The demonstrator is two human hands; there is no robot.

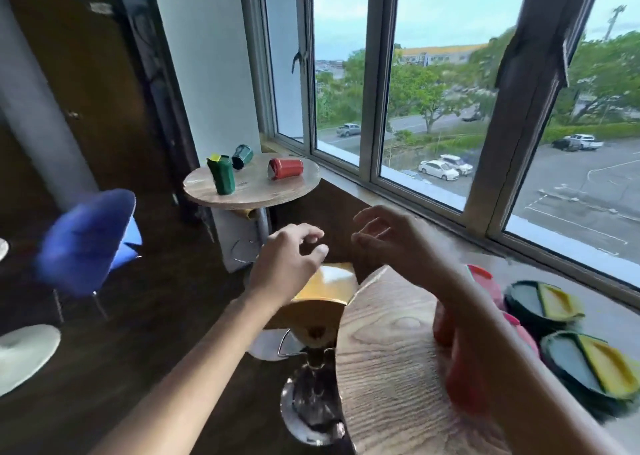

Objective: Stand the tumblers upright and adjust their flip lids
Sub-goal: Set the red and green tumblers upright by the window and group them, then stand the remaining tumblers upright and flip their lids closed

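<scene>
- Hovering, the left hand (287, 259) and right hand (393, 243) have fingers (310, 237) loosely curled, gripping nothing.
- Right of the fingers, upright green tumblers (543, 302) crowd the near worktop (388, 350); a forearm could topple them.
- Far beyond the fingers, a red tumbler (286, 168) lies sideways on the round worktop (258, 191); nudged, it may roll off.

Greens, red and yellow around me
I see a yellow-lidded green tumbler (221, 175), a darker green tumbler (242, 156), a red tumbler (286, 168); by me a wood-grain table (388, 368), blue chair (90, 243), yellow stool (329, 285).
</scene>
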